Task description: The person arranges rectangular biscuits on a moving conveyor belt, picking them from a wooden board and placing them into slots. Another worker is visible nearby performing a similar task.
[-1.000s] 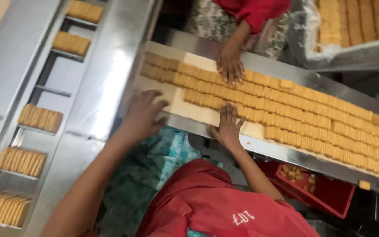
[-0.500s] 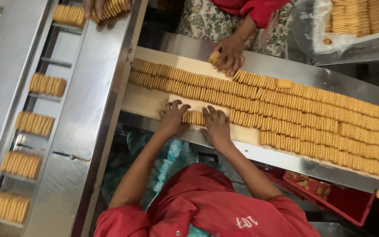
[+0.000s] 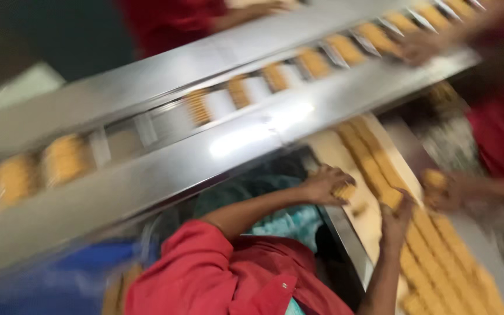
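The view is blurred and tilted. My left hand (image 3: 325, 184) curls over a short stack of tan biscuits (image 3: 346, 191) at the near edge of the pale belt (image 3: 331, 150). My right hand (image 3: 394, 214) grips biscuits at the end of a long row (image 3: 436, 248) on the same belt. The two hands are a little apart, and loose biscuits lie between them. My red sleeve (image 3: 205, 262) fills the lower middle.
A steel channel conveyor (image 3: 246, 137) crosses the frame with biscuit stacks (image 3: 240, 92) in its pockets. A co-worker's hand (image 3: 444, 195) in a red sleeve touches biscuits across the belt. Another hand (image 3: 421, 46) reaches at top right. Steel rail (image 3: 351, 251) edges the belt.
The camera has swung and tilted, so the channel conveyor now runs across the top. My hands, close together before, have moved apart, each with biscuits.
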